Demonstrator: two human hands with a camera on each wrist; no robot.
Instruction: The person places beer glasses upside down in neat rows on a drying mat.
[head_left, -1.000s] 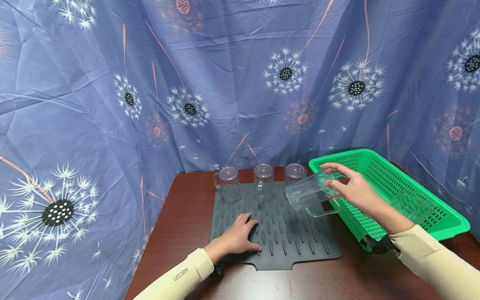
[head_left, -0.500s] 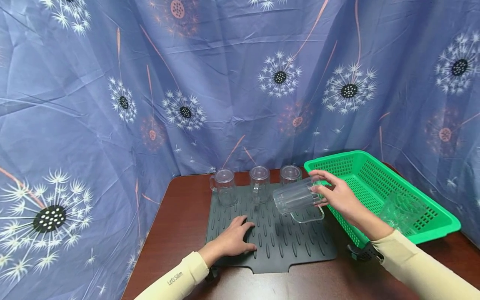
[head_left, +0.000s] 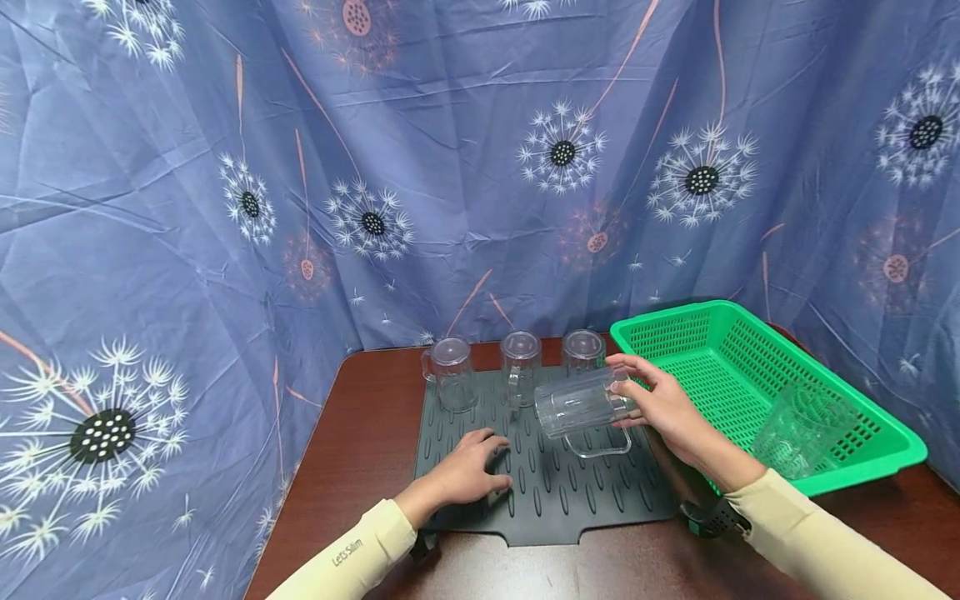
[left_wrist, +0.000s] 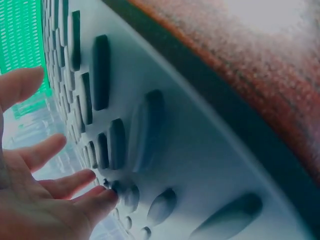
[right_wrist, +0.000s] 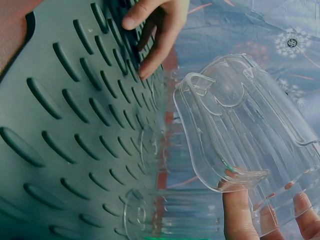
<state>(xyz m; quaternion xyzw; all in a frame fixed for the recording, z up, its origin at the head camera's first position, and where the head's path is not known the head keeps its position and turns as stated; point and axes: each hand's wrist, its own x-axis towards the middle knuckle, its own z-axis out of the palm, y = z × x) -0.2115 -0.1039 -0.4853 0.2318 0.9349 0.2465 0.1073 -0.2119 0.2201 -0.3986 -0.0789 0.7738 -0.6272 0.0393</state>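
Observation:
A clear mug point(head_left: 573, 404) is tilted nearly on its side above the right half of a dark grey ridged mat point(head_left: 540, 500), its handle hanging below. My right hand point(head_left: 663, 408) grips it near one end, with fingers visible through the clear wall in the right wrist view. On the left part of the mat my left hand point(head_left: 465, 471) rests with fingers spread and loosely bent, holding nothing. Along the mat's far edge stand three more clear mugs, bottoms up: the left mug point(head_left: 453, 375), the middle mug point(head_left: 521, 371) and the right mug point(head_left: 583, 350).
A green perforated basket point(head_left: 667, 333) stands to the right of the mat, with clear glassware point(head_left: 798, 429) in its near right part. Beneath everything is a brown wooden table point(head_left: 337, 450). A blue dandelion-print cloth point(head_left: 465, 167) hangs behind the table.
My right hand has carried the mug leftward and somewhat down, away from the basket and over the mat. My left hand has stayed on the mat. The view has shifted slightly.

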